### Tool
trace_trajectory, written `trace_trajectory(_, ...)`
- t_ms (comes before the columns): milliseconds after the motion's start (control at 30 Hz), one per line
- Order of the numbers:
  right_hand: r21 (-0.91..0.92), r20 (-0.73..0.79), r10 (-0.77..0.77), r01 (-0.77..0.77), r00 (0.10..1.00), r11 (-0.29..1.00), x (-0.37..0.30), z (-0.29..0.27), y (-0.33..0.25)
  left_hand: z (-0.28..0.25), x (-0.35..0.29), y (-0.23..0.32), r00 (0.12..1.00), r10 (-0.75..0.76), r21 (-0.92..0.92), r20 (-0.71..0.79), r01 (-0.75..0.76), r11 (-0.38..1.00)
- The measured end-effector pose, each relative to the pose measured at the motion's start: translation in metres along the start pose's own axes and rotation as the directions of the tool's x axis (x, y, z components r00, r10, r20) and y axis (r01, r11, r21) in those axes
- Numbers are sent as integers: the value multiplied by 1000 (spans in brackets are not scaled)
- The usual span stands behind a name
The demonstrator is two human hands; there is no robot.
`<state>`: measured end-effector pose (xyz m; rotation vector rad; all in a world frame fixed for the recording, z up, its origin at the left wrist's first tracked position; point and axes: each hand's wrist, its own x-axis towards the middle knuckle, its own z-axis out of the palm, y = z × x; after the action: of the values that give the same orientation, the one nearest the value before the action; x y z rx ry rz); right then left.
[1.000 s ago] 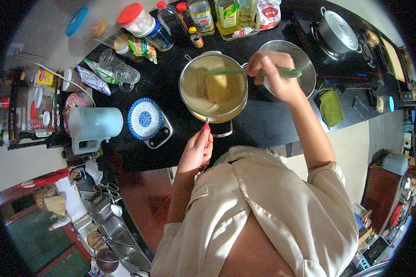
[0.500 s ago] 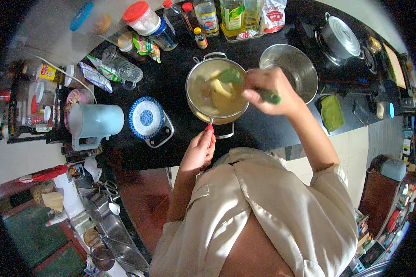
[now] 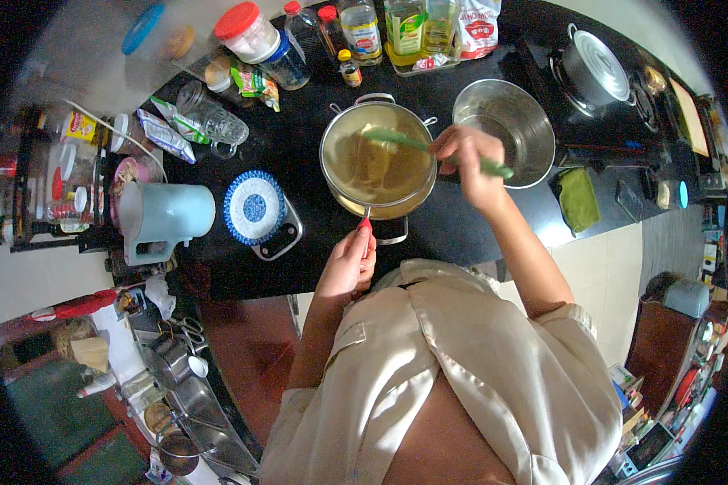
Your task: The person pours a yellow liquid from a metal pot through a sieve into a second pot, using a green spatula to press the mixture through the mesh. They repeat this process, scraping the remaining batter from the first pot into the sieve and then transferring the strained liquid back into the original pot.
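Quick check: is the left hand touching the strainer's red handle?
Touching. The head view shows it plainly: the red handle of the strainer runs straight into the left hand, with no gap between them.

Black glossy counter (image 3: 287, 153). On it, mid-span: two-handled pot (image 3: 395, 240). Right of that: open steel pot (image 3: 505, 117), then green cloth (image 3: 578, 200) near front edge; dark stove (image 3: 582, 129) far right. Left: scale (image 3: 287, 234), glass mug (image 3: 218, 129) and packets (image 3: 166, 136) behind. Back: blue-topped jar (image 3: 295, 73), small yellow-capped bottle (image 3: 350, 71), tray (image 3: 425, 69).
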<state>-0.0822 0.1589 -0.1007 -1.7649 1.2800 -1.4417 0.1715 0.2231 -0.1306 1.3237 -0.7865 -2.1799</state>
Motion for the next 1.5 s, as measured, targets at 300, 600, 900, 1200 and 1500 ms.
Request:
trace_trajectory(300,169,-7,95,-92,995,981,7,-3,-19,-6,2,0,1000,15,59,-17,-14,998)
trace_trajectory(600,281,199,415,-458,888,844,-14,3,-22,-7,0,-1,999,2,40,-39,-1,999)
trace_trajectory(900,342,-48,231,-201,972,918,12,9,8,2,-2,2,1000,11,45,-15,-10,999)
trace_trajectory(1200,268,155,295,-328,943,906,40,-33,-21,-3,-4,5,997,23,97,-68,-16,995)
trace_trajectory(1500,130,394,161,-228,905,965,18,-26,-37,-6,-7,13,997,7,109,-83,2,994)
